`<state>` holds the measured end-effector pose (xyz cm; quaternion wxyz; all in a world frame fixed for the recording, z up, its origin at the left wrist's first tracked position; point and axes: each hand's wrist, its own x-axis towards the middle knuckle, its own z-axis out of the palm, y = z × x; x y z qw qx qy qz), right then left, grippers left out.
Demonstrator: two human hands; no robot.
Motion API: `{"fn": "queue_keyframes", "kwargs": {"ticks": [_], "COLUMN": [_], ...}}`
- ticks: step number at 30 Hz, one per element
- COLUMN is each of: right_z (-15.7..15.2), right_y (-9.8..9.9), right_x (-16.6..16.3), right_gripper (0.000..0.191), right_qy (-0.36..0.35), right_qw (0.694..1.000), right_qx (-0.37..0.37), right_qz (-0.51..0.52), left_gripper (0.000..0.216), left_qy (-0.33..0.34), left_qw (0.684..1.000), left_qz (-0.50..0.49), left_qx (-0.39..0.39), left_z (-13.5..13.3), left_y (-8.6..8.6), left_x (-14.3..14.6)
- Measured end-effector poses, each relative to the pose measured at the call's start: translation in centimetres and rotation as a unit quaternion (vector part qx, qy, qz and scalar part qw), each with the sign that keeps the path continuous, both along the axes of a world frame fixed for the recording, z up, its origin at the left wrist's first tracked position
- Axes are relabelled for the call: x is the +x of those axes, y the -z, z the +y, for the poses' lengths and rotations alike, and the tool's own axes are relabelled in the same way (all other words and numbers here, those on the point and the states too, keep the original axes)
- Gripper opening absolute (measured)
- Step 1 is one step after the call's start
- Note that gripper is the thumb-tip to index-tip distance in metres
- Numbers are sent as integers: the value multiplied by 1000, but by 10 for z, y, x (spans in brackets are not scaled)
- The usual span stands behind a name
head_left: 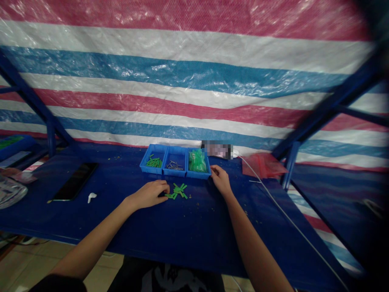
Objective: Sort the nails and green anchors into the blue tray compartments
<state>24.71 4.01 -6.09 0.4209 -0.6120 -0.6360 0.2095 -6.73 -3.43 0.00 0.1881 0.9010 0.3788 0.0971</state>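
My left hand (151,194) rests on the blue table (188,231), fingers curled, touching a small pile of green plastic pieces (178,191). My right hand (220,179) lies beside the right end of a row of three blue trays (175,162), fingers bent near the tray edge; what they hold, if anything, I cannot make out. The left tray holds green pieces (154,162), the middle one small metal parts (174,165), the right one a green bag (197,160).
A black phone (75,181) and a small white object (91,196) lie at the left. A white cable (273,194) runs across the right side, by a red plastic bag (263,164). Blue frame posts stand at both sides before a striped tarp.
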Motion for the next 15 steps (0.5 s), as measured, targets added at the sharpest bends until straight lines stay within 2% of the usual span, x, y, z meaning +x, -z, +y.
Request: {"fn": "queue_keyframes", "kwargs": {"ticks": [10,15], "right_z": [-1,0], "right_y": [-1,0], "right_x": [-1,-1], "right_gripper": [30,31], "right_qy": [11,10], "right_qw": [1000,1000], "right_qx": [-11,-13], "right_qz": [-8,-8], "left_gripper": [4,8], "left_qy": [-5,-17], "left_qw": [999,989], "left_qz": [-27,-132], "left_qx": [-42,-59], "left_z": [17,23], "left_y": [-3,-17], "left_x": [10,24]}}
